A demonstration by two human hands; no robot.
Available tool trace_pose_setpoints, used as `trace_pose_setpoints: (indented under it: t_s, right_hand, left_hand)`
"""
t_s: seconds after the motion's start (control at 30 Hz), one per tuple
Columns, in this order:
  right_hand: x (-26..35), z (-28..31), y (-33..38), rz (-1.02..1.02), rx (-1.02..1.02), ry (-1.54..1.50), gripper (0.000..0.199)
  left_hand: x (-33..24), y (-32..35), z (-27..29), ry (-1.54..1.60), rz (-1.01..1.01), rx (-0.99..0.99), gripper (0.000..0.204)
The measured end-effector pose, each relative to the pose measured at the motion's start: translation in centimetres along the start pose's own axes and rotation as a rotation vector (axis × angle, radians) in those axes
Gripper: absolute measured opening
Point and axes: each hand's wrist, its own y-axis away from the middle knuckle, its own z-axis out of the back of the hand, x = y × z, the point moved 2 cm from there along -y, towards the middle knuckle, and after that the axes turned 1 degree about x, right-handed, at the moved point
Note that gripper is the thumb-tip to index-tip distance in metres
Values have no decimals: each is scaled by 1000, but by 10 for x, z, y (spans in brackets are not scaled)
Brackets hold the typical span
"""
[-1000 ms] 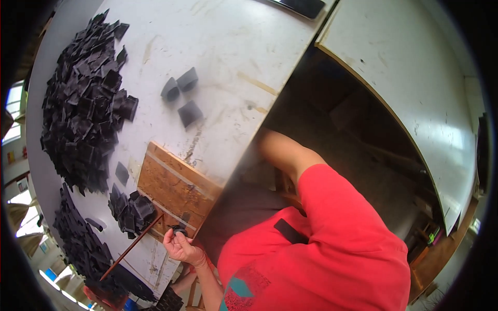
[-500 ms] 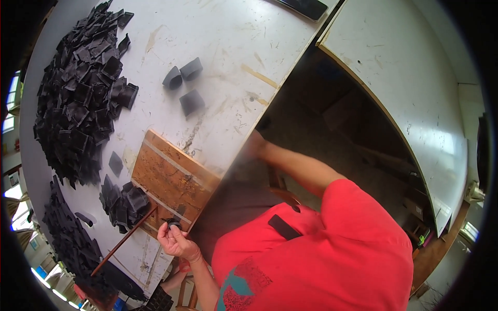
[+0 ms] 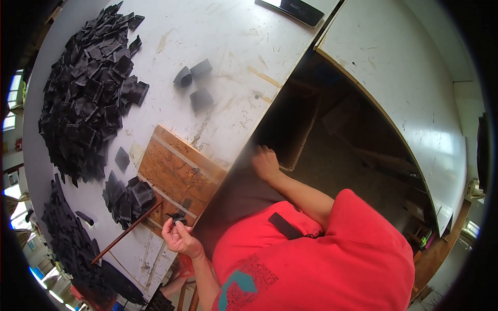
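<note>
My left hand (image 3: 181,241), low and left of centre in the frame, has its thumb and fingertips pinched narrow on a small dark piece (image 3: 177,216), which sits at the lower corner of a brown wooden board (image 3: 174,168); its exact shape is mostly hidden by my fingers. My right hand (image 3: 265,163), near the middle of the frame, hangs back upward in the shadow beside the table edge, fingers loosely bent; I cannot tell whether they hold anything. Next to it on the right is a dark shape with a pale edge (image 3: 293,119). The board lies on a white table (image 3: 228,57) at its near edge, and a thin reddish-brown stick (image 3: 127,233) slants from the board's lower left part toward the lower left. Just left of the board is a small pile of black pieces (image 3: 124,199), with a lone flat piece (image 3: 122,159) above it. A large black heap (image 3: 85,103) fills the upper left, another heap (image 3: 67,233) the lower left. Three dark grey pieces (image 3: 201,100) sit close together above the board, and a phone (image 3: 293,11) lies at the top edge.
</note>
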Motion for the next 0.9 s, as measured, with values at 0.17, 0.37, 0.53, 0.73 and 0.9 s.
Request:
trace_pose_setpoints:
  t_s: [0.17, 0.37, 0.53, 0.73, 0.9]
  right_hand:
    - [6, 0, -13, -102, 183, -103, 19]
    - [-1, 48, -1, -126, 253, -312, 19]
    - [32, 170, 12, 201, 469, -577, 17]
    - [130, 248, -3, 518, -57, -936, 24]
    - [163, 247, -13, 761, -302, -708, 31]
  left_hand:
    - [1, 1, 2, 24, 32, 16, 18]
    - [-23, -3, -1, 52, 108, 38, 17]
    - [-76, -6, -4, 181, 234, 19, 19]
    - [-121, -23, -14, 491, 370, 166, 23]
    - [-134, -25, 2, 352, 231, 143, 20]
